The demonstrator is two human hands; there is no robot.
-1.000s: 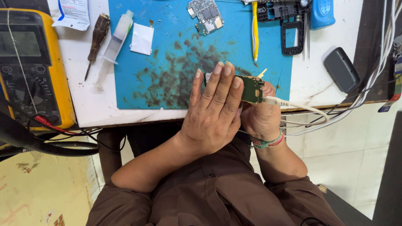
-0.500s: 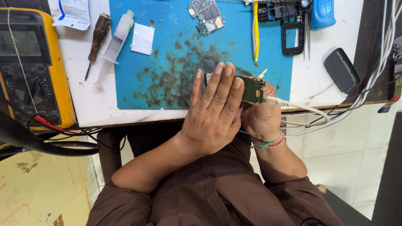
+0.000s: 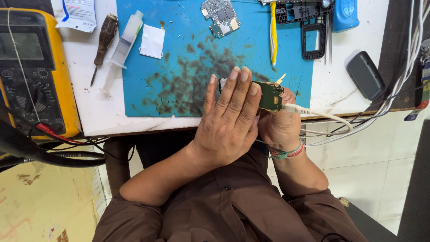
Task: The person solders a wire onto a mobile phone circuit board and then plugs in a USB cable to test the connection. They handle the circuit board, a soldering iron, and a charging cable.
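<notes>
The right hand [image 3: 280, 127] pinches a small green circuit board [image 3: 270, 96] at the stained blue work mat's [image 3: 179, 80] five o'clock edge; the left hand [image 3: 228, 121] lies flat, fingers extended, covering it. The plugged white cable [image 3: 322, 116], trailing toward three o'clock, could tug it loose over the table edge. Open mat lies toward ten o'clock.

Left hand [image 3: 228, 121] hides most of green board [image 3: 270, 96]; right hand [image 3: 278, 125] grip unclear; multimeter [image 3: 33, 67] cut off at left edge.

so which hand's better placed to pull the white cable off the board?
Probably the right hand: the white cable plugs into the green board on its side. The left hand lies flat over the board.
</notes>
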